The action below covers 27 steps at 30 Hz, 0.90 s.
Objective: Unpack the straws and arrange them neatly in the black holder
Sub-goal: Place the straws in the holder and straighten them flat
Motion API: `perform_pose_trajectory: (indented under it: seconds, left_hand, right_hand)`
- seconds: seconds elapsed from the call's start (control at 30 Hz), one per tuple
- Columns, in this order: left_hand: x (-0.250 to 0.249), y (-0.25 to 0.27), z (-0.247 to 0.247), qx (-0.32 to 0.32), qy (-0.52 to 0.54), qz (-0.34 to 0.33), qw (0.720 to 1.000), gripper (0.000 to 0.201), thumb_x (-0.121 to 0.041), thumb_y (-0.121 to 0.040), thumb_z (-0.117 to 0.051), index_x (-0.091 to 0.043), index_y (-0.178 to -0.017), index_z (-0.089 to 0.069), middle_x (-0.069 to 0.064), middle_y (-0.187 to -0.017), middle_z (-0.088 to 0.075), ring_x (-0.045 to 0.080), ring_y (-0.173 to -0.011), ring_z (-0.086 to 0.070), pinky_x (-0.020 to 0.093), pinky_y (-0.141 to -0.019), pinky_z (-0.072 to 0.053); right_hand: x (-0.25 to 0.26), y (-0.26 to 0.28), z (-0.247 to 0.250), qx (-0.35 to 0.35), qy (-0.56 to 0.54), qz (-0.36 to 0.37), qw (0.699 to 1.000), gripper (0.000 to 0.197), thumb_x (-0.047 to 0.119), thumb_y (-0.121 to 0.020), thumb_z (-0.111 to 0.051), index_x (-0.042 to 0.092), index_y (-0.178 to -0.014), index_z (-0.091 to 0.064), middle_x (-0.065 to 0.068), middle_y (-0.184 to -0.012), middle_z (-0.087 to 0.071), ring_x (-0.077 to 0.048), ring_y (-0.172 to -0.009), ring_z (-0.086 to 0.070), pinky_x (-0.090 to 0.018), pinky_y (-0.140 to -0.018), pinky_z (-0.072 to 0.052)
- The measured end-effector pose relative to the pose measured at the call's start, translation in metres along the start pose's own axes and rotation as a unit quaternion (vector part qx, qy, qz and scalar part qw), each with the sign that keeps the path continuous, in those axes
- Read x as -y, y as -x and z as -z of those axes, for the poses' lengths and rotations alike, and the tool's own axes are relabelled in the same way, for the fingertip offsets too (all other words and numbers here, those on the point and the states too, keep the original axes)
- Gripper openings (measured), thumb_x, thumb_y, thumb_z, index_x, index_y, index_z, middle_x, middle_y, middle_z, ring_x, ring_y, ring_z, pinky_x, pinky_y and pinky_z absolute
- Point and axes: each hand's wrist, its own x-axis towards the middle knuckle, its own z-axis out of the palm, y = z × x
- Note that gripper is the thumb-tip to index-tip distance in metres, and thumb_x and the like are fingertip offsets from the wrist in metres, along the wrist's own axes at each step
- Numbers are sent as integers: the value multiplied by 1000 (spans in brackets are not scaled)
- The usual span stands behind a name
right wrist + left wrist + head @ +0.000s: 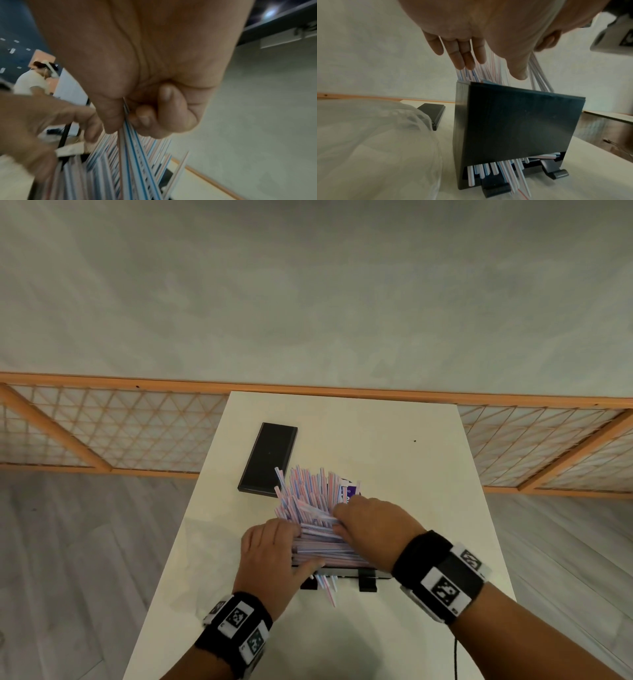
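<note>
A black straw holder [513, 128] stands near the table's front edge, mostly hidden under my hands in the head view [368, 580]. A thick fan of pink, blue and white striped straws [308, 494] sticks out of its top, and some poke out of the bottom slot [494, 171]. My left hand [494, 72] lies with straight fingers against the left side of the bundle [274, 546]. My right hand [126, 125] pinches several straws between thumb and curled fingers, at the right of the bundle [346, 518].
The holder's flat black lid [269, 457] lies on the white table [411, 474] beyond the straws. A purple and white wrapper [352, 486] shows behind the bundle. Crumpled clear plastic [376, 135] lies left of the holder. Another person [32, 81] stands far off.
</note>
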Motion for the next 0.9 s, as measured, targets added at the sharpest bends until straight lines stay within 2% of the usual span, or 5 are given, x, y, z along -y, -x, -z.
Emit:
perform_pose_trajectory:
  seconds: [0.13,0.3,0.57,0.73,0.9]
  left_hand:
    - [1,5,9,-8,61,63,996,61,-76,-64,-68,-37,-100,-38,-13,-97,-48,14,-86,-49,31,-78,-39]
    - [9,11,9,15,105,93,990,77,-68,-69,-76,-25,-126,-46,-11,-115,-48,14,-103,-52,29,-88,-47]
    - [2,0,2,37,-25,-80,996,79,-73,-80,-59,-24,-141,-48,-3,-137,-50,17,-118,-53,35,-95,-49]
    - [-1,-15,-2,64,-51,-64,995,89,-81,-71,-57,-22,-138,-52,-5,-130,-56,18,-114,-56,35,-94,-49]
    - [1,-20,-1,105,-51,-75,990,80,-83,-74,-51,-32,-136,-52,-10,-124,-50,14,-113,-49,33,-98,-42]
  right_hand:
    - [11,-17,-25,64,6,0,998,28,35,-102,-46,13,-116,-56,-11,-114,-60,-32,-98,-64,-39,-77,-50]
    - [3,-20,-41,38,-116,-43,992,29,44,-98,-52,17,-106,-58,-4,-104,-62,-24,-95,-61,-37,-82,-51]
    - [-3,-34,-67,-61,-219,9,974,25,30,-102,-43,31,-116,-64,5,-105,-66,-9,-95,-58,-26,-86,-49]
    - [0,-41,-76,-39,-225,-44,973,24,28,-102,-43,22,-107,-65,-1,-102,-68,-17,-89,-62,-35,-84,-52]
    - [3,-45,-82,-47,-222,-71,971,24,29,-104,-39,19,-95,-59,-2,-96,-63,-17,-82,-59,-31,-76,-51]
